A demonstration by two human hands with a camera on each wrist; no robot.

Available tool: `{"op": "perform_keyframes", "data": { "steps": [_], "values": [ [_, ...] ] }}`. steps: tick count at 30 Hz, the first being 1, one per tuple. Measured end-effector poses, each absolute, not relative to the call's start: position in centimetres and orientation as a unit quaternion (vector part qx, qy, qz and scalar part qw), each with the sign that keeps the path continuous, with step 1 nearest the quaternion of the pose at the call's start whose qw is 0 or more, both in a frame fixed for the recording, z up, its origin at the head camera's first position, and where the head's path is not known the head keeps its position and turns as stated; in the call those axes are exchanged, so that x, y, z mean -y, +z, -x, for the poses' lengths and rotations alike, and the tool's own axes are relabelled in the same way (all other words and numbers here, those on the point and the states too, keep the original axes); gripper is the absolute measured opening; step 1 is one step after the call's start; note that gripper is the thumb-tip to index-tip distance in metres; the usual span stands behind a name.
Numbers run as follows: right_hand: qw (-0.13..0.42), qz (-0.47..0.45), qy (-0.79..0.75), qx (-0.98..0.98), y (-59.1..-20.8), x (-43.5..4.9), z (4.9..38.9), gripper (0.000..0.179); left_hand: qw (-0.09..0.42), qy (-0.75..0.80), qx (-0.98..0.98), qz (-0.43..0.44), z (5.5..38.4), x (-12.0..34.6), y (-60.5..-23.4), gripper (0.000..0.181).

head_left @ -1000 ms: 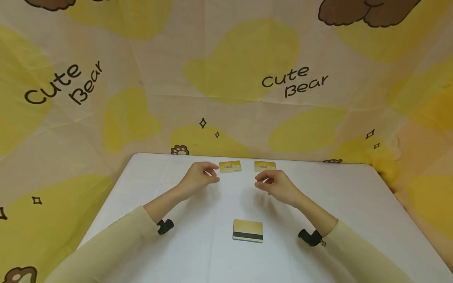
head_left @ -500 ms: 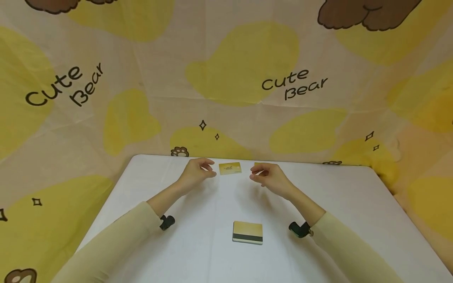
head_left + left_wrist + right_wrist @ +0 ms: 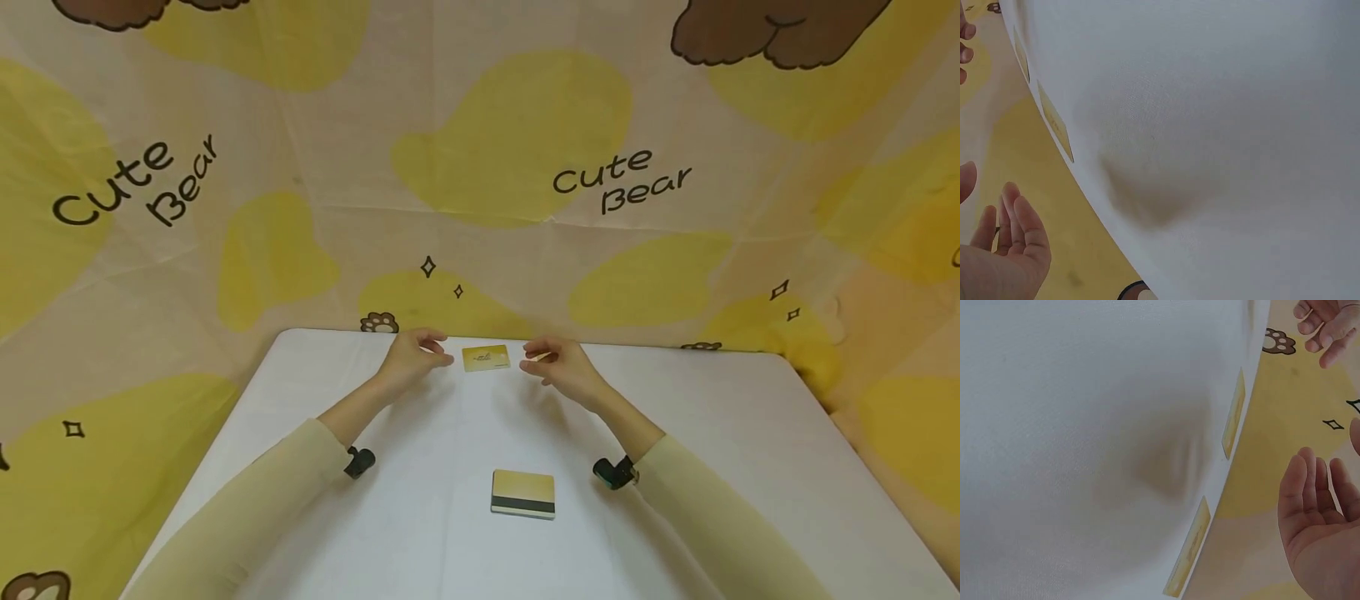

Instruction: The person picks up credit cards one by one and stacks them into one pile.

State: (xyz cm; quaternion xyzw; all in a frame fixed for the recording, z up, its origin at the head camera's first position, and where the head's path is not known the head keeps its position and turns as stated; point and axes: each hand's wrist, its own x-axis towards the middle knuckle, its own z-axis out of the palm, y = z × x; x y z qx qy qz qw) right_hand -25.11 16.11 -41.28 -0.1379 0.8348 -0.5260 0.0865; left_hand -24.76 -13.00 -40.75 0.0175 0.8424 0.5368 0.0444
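Observation:
A gold card with dark lettering lies flat near the table's far edge in the head view. My left hand hovers just left of it, fingers loosely bent and apart from the card. On its other side my right hand hangs over the table, thumb and fingers parted, holding nothing. A second gold card lies along the same edge in the right wrist view; in the head view the right hand covers most of it. Nearer the person sits a gold card stack, dark stripe facing up.
The white table has a rounded far edge against a yellow-patterned cloth with bear prints. Dark wrist cameras are strapped to both forearms.
Both hands have drifted toward the far edge and slightly left. The right hand now covers most of the right-hand card. The cards and the stack have stayed in place.

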Motion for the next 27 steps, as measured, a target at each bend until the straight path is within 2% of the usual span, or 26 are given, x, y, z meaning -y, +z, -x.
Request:
{"op": "perform_keyframes", "data": {
  "steps": [14,27],
  "values": [
    [0.101,0.121,-0.542,-0.825,-42.6,-15.0,27.4,0.054,0.046,0.532,-0.845,-0.018,26.0,12.6,-42.3,0.051],
    [0.121,0.092,-0.555,-0.818,-43.7,-13.9,29.3,0.054,0.06,0.533,-0.844,0.017,27.5,11.1,-43.2,0.05]
  ]
}}
